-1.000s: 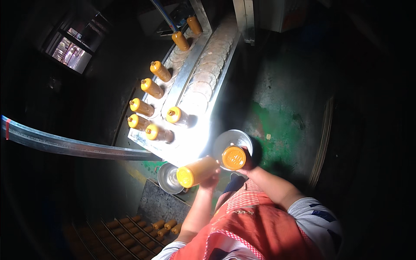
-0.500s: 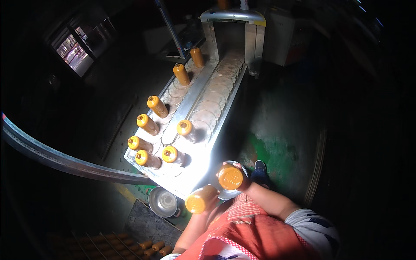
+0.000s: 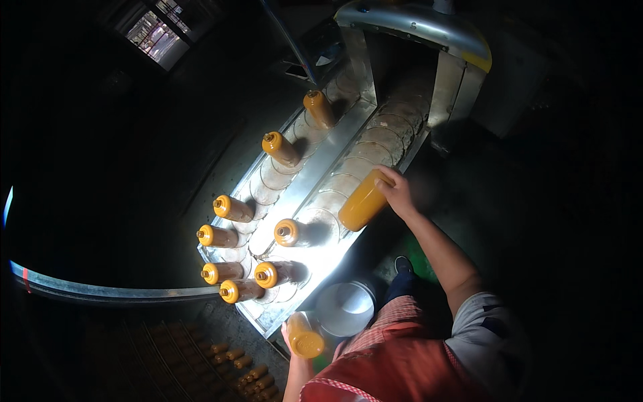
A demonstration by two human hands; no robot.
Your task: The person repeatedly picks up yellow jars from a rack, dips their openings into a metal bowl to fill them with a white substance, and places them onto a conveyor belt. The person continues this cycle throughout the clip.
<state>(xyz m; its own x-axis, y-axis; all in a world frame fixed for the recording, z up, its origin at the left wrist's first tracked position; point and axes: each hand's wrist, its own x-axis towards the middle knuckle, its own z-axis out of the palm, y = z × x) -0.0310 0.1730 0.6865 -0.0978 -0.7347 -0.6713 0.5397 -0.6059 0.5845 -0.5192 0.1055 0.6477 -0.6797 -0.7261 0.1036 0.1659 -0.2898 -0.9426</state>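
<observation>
My right hand (image 3: 396,193) is wrapped round the upper end of an orange-yellow bottle (image 3: 364,206), tilted over the right lane of a conveyor (image 3: 326,157). Near the conveyor's front corner, my left hand (image 3: 291,343) grips a second orange-yellow bottle (image 3: 306,337), its flat base toward me; the fingers are partly hidden behind it. Standing on the right lane, closest to the right-hand bottle, is another bottle (image 3: 287,232) with a small brown neck. Several similar bottles (image 3: 233,209) stand along the left lane and round the near end.
A round metal basin (image 3: 345,309) sits between the conveyor and my body. At the far end a metal tunnel housing (image 3: 408,27) spans the lanes. A curved metal rail (image 3: 120,291) runs in from the left. Several more bottles (image 3: 258,382) lie at the lower left in shadow.
My right hand has moved forward with its bottle, from above the basin to over the right lane. My left hand stays low with its bottle. The view has turned and shifted.
</observation>
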